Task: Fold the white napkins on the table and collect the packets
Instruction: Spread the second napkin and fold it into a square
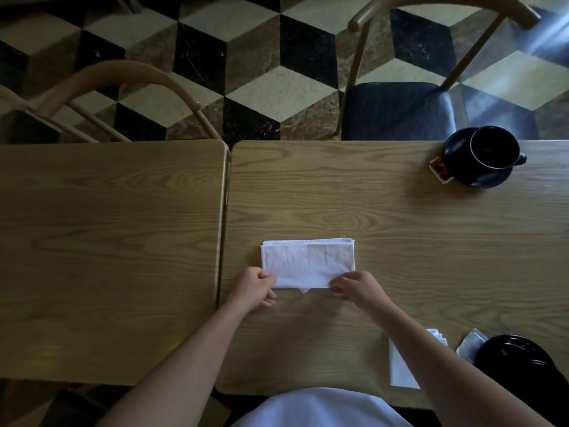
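A folded white napkin point(308, 262) lies flat near the middle of the right table point(385, 217), a long rectangle with its stacked layers showing along the far edge and a small corner of cloth poking out under the near edge. The left hand point(255, 288) pinches the napkin's near left corner, thumb and fingers closed on the cloth. The right hand point(354, 288) pinches the near right corner the same way, fingers curled together on the edge. Both forearms run back toward the near table edge.

Bare wood lies open around the napkin on the far side and to the right. To its left the table's rounded edge sits close, with a narrow gap to the left table point(107, 241), whose top is bare.

Near the right forearm, by the near edge, lies a second white napkin point(400, 365), partly hidden by the arm. Just beside it a grey packet point(471, 343) tucks under a black saucer point(517, 352) at the near right corner. At the far right edge a black cup point(492, 149) stands on another saucer point(480, 177), with a red-printed packet point(438, 171) touching its left rim.

Two chairs point(415, 109) stand beyond the far edges on a patterned floor point(246, 57).
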